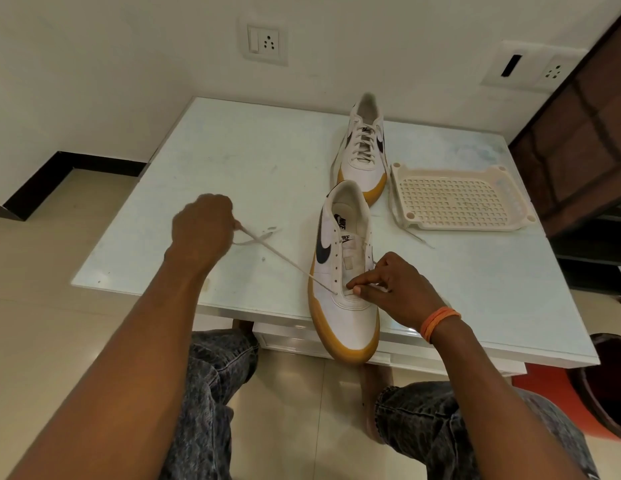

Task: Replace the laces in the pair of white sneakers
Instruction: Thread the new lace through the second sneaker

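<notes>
White desk (233,161) by the wall, near shoe (343,271) over its front edge, my left hand (201,226) gripping the lace (285,259), my right hand (392,289) pinching it at the lowest eyelets, second shoe (364,147) and tray (458,199) toward the back right corner.

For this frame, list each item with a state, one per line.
Near sneaker: almost unlaced, only lowest eyelets threaded.
Far sneaker: fully laced.
Lace: taut from the lowest eyelet to the left hand.
Left hand: gripping the lace.
Right hand: pinching the lace at the lowest eyelets.
Tray: empty.
</notes>
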Available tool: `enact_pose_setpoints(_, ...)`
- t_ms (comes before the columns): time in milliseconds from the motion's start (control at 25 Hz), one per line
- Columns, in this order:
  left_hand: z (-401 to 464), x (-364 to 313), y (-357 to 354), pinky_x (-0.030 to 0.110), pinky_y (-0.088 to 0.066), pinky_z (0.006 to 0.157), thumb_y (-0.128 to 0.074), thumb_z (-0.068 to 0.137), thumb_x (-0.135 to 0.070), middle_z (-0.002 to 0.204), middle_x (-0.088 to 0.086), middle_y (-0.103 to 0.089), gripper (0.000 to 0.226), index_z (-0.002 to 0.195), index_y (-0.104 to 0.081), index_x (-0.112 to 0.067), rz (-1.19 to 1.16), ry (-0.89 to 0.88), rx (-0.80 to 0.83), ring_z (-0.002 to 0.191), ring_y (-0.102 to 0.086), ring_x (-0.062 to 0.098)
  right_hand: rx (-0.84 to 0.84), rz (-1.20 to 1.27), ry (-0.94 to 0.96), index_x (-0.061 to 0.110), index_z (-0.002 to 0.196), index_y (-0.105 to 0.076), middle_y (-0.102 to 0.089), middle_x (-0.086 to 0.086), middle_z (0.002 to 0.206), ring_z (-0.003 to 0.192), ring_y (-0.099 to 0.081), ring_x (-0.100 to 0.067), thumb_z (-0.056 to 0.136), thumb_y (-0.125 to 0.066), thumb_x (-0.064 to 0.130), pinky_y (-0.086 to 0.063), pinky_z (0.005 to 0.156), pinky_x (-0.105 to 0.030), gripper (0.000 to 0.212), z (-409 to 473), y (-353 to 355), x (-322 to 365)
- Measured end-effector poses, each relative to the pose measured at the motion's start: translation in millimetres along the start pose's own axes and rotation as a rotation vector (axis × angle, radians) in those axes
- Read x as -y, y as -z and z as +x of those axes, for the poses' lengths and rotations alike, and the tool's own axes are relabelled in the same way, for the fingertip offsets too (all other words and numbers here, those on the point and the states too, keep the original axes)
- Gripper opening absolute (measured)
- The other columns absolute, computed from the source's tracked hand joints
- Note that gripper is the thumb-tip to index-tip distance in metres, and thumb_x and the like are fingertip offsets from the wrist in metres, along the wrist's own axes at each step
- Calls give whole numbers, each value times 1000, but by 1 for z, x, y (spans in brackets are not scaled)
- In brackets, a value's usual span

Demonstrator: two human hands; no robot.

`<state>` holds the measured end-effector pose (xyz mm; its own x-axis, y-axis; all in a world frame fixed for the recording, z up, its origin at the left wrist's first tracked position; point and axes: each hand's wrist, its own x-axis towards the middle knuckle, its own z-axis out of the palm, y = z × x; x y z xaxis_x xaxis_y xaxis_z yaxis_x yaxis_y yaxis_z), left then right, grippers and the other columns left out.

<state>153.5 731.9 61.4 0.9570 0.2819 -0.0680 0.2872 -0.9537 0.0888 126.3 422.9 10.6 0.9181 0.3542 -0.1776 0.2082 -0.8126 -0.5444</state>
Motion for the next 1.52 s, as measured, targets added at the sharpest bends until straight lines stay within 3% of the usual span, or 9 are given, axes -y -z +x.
enact_pose_setpoints(80,4,11,-1,36,-45,67,-63,93,-22,98,16,-61,21,100,-70,-4,-80,94,-203,83,-63,34,-7,28,-18,45,101,-70,-42,14,90,89,-50,-10,85,-63,48,-51,87,-44,18,0,-2,-1)
enact_pose_setpoints(160,6,6,-7,39,-48,74,-61,93,-14,108,18,-58,19,105,-67,-1,-87,108,-185,91,-62,37,-13,52,-21,45,100,-71,-43,13,90,88,-50,-10,85,-64,48,-50,88,-45,17,0,-3,-2)
enact_pose_setpoints(320,-4,-34,-18,40,-46,93,-67,90,-19,126,15,-51,33,118,-59,-3,-260,-112,146,111,-56,33,-10,92,-9,43,101,-72,-44,11,91,88,-50,-9,85,-66,43,-52,86,-42,17,1,-4,-3)
enact_pose_setpoints(440,-28,-70,-23,32,-52,82,-73,85,-26,107,4,-66,25,102,-69,-9,-413,-410,460,98,-62,20,-3,84,-11,42,102,-72,-44,11,92,90,-49,-10,84,-67,43,-52,87,-40,19,3,-4,-3)
enact_pose_setpoints(520,-41,-88,-33,32,-52,73,-75,83,-30,93,6,-67,24,91,-69,-7,-386,-489,528,85,-63,20,3,53,-2,41,104,-71,-43,12,90,89,-48,-11,85,-67,43,-52,85,-39,20,4,-3,-2)
enact_pose_setpoints(640,-43,-96,-43,31,-45,65,-74,83,-35,82,10,-67,31,82,-68,-5,-332,-465,504,71,-59,21,-7,44,22,42,103,-72,-45,11,89,88,-47,-9,85,-67,41,-50,82,-37,18,5,-3,-1)
enact_pose_setpoints(1040,-42,-98,-42,22,-37,59,-70,87,-29,74,7,-57,30,82,-68,1,-329,-533,628,65,-49,13,13,59,30,35,106,-73,-52,11,90,92,-51,-12,88,-66,36,-49,83,-30,20,4,-2,4)
enact_pose_setpoints(1240,-34,-85,-23,23,-45,61,-76,77,-21,62,-6,-57,21,63,-63,-14,-297,-532,576,59,-52,6,73,142,-13,31,109,-73,-54,19,94,98,-54,-12,88,-67,33,-51,93,-37,21,2,2,5)
enact_pose_setpoints(1520,2,-10,-4,38,-56,75,-81,71,-31,77,0,-63,26,65,-58,-21,9,-159,369,74,-63,20,57,232,-42,35,101,-75,-59,25,88,96,-59,-8,86,-70,31,-50,96,-39,16,0,3,1)
